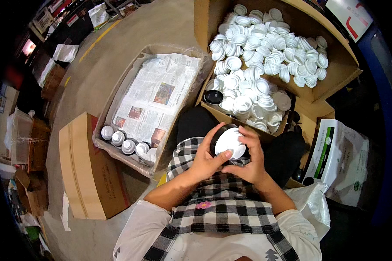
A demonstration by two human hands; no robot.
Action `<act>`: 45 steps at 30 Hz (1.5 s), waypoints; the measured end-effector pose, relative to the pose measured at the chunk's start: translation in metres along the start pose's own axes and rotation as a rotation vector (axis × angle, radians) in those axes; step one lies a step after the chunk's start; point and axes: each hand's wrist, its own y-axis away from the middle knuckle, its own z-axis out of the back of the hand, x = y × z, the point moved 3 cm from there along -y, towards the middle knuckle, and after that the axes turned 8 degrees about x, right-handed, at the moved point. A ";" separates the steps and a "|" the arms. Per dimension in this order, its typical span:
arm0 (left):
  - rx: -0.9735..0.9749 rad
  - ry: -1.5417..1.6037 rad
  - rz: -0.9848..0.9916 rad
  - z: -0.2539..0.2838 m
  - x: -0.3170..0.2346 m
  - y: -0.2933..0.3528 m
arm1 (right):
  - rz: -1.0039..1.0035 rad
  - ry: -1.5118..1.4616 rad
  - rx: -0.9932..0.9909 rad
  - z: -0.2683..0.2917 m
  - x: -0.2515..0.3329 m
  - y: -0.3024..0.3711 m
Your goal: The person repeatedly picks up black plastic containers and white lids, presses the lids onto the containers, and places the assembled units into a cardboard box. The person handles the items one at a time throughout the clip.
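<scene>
Over my lap, both hands hold a round black piece (pixel 214 138) with a white stepped plastic disc (pixel 225 142) against its face. My left hand (pixel 205 158) wraps the left side, its thumb pressed on the disc's lower edge. My right hand (pixel 253 160) grips from the right, fingertips on the disc's upper right. Whether the two parts are joined I cannot tell. Just ahead, a cardboard box (pixel 231 119) holds a heap of white discs (pixel 242 103) of like shape. A black round piece (pixel 213 97) lies on that heap at its left corner.
A larger tilted carton (pixel 335 54) behind holds many more white discs. On the left stands a plastic-lined tray (pixel 117 155) with newspaper (pixel 154 93) and a row of white-topped pieces (pixel 128 146). A closed carton (pixel 85 169) sits beside it; a white package (pixel 339 156) is at right.
</scene>
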 end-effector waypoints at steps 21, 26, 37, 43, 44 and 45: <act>-0.802 -0.509 0.148 0.073 0.196 -0.083 | -0.701 0.045 -0.597 -0.077 -0.182 0.010; -0.729 -0.670 0.398 0.075 0.230 -0.073 | -0.926 0.109 -0.553 -0.090 -0.211 0.047; -0.848 -0.394 0.387 0.075 0.110 0.005 | -0.803 -0.330 -0.324 -0.123 -0.111 0.008; -0.881 -0.712 0.730 0.094 0.093 0.052 | -1.149 -0.160 0.028 -0.172 -0.082 0.020; -0.855 -0.834 0.755 0.106 0.105 0.050 | -1.146 -0.115 0.057 -0.173 -0.091 0.014; -0.794 -0.902 0.743 0.115 0.111 0.042 | -1.150 -0.073 0.086 -0.175 -0.101 0.010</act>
